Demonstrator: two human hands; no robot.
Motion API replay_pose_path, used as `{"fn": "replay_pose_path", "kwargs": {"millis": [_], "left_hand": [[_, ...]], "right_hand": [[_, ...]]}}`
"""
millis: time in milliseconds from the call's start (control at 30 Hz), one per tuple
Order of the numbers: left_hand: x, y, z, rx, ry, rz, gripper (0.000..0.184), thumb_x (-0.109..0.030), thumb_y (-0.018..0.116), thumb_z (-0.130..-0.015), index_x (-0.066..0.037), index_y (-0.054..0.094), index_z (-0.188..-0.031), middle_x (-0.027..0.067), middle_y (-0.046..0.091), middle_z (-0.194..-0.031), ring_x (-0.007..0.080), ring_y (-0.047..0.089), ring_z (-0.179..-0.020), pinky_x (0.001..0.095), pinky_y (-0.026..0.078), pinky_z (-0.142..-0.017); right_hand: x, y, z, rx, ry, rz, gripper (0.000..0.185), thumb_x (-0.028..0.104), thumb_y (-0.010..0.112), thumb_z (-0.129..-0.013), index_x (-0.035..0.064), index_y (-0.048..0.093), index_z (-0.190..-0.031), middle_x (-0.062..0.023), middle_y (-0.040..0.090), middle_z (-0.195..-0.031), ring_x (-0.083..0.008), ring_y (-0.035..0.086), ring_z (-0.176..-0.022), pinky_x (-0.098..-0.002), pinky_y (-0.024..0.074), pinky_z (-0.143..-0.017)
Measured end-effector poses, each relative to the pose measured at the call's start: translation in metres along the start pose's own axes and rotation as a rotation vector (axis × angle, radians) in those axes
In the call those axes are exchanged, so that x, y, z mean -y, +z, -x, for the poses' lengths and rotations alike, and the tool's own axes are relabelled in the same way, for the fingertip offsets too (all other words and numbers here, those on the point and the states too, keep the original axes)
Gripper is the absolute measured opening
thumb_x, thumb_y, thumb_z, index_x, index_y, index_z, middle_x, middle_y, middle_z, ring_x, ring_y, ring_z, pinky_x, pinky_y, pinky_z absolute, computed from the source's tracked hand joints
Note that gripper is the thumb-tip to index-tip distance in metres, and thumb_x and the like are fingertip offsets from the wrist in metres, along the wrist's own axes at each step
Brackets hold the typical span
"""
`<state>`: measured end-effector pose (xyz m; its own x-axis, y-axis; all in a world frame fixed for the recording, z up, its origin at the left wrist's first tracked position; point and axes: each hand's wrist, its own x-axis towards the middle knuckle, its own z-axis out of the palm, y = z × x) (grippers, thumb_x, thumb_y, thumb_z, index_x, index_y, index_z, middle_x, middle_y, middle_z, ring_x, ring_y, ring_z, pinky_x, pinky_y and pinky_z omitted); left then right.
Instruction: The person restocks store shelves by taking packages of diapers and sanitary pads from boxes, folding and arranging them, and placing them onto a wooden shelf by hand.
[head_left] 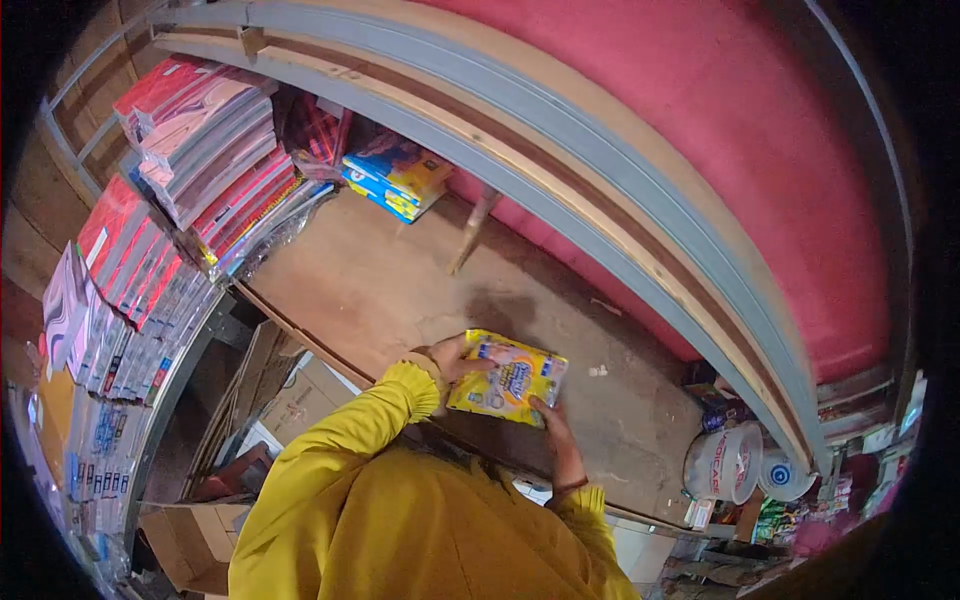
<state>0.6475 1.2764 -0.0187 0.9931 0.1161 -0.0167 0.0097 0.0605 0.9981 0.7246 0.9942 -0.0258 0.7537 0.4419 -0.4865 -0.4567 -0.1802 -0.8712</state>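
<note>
A yellow printed packet (515, 375) with blue and white patches is held in front of me, above the wooden shelf board (380, 260). Its lettering is too small to read surely. At the packet's upper left edge, my left hand (455, 358) grips it with the thumb across its face. My right hand (555, 428) pinches the lower right corner, thumb on the front. The fingers behind the packet are hidden. Both forearms are in yellow sleeves.
Tall stacks of wrapped books (205, 150) stand at the left. Blue and yellow packs (400, 175) lie at the board's far end. Clear plastic tubs (725, 462) stand at the right. A grey and wooden beam (540, 120) curves overhead, and an opened cardboard box (185, 545) sits below left.
</note>
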Motion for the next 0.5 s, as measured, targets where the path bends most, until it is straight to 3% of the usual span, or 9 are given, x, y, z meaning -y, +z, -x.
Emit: {"fn": "replay_pose_path", "kwargs": {"millis": [67,100,200,233,333,400,500], "left_hand": [[-0.001,-0.012,-0.007,-0.066,0.005,-0.143,0.061,-0.028,0.076,-0.075,-0.003,0.048,-0.124,0.0110,0.062,-0.110,0.0197,0.057,-0.103,0.0341,0.044,-0.091],[-0.043,-0.023,-0.001,-0.033,-0.249,-0.157,0.078,-0.033,0.079,-0.071,-0.002,0.040,-0.132,0.0157,0.054,-0.122,0.0253,0.051,-0.113,0.0368,0.040,-0.096],[0.006,-0.032,-0.017,-0.227,0.191,-0.149,0.088,-0.035,0.077,-0.072,-0.001,0.030,-0.139,0.0185,0.045,-0.131,0.0293,0.044,-0.121,0.0372,0.036,-0.100],[-0.021,-0.047,-0.007,-0.204,0.137,-0.192,0.090,-0.028,0.077,-0.073,-0.002,0.026,-0.141,0.0191,0.037,-0.137,0.0302,0.039,-0.126,0.0385,0.031,-0.105],[-0.048,-0.092,0.028,-0.330,0.331,-0.378,0.089,-0.030,0.077,-0.072,-0.004,0.027,-0.141,0.0198,0.037,-0.138,0.0330,0.035,-0.129,0.0413,0.029,-0.107],[-0.024,-0.125,0.061,-0.347,0.280,-0.293,0.083,-0.024,0.076,-0.073,-0.004,0.030,-0.139,0.0206,0.037,-0.138,0.0333,0.036,-0.128,0.0414,0.030,-0.107],[-0.048,-0.166,0.126,-0.498,0.215,-0.461,0.081,-0.020,0.078,-0.070,-0.003,0.034,-0.137,0.0202,0.039,-0.137,0.0343,0.038,-0.127,0.0408,0.032,-0.105]], "right_hand": [[0.007,0.023,0.001,-0.070,-0.002,-0.155,0.052,0.016,0.070,-0.079,0.0037,0.048,-0.125,-0.0077,0.058,-0.118,-0.0230,0.056,-0.107,-0.0373,0.0436,-0.093],[0.009,0.028,-0.002,-0.097,0.029,-0.231,0.051,0.017,0.068,-0.080,0.0037,0.047,-0.125,-0.0079,0.058,-0.117,-0.0236,0.056,-0.107,-0.0382,0.0441,-0.093],[-0.001,0.017,-0.027,-0.057,0.091,-0.511,0.048,0.023,0.063,-0.085,0.0066,0.047,-0.127,-0.0094,0.057,-0.121,-0.0262,0.055,-0.109,-0.0421,0.0446,-0.094],[0.002,0.020,-0.037,-0.046,0.059,-0.590,0.048,0.025,0.063,-0.085,0.0071,0.048,-0.127,-0.0098,0.057,-0.122,-0.0264,0.055,-0.110,-0.0422,0.0442,-0.094],[0.027,0.039,-0.068,-0.058,-0.007,-0.738,0.050,0.034,0.059,-0.086,0.0078,0.048,-0.128,-0.0098,0.056,-0.124,-0.0268,0.054,-0.111,-0.0419,0.0432,-0.095],[0.044,0.042,-0.096,-0.028,-0.062,-0.812,0.051,0.035,0.055,-0.088,0.0073,0.046,-0.130,-0.0095,0.054,-0.128,-0.0274,0.053,-0.114,-0.0428,0.0412,-0.098],[0.077,0.060,-0.146,-0.025,-0.169,-0.834,0.051,0.037,0.053,-0.089,0.0076,0.047,-0.130,-0.0096,0.053,-0.129,-0.0263,0.052,-0.115,-0.0410,0.0417,-0.098]]}}
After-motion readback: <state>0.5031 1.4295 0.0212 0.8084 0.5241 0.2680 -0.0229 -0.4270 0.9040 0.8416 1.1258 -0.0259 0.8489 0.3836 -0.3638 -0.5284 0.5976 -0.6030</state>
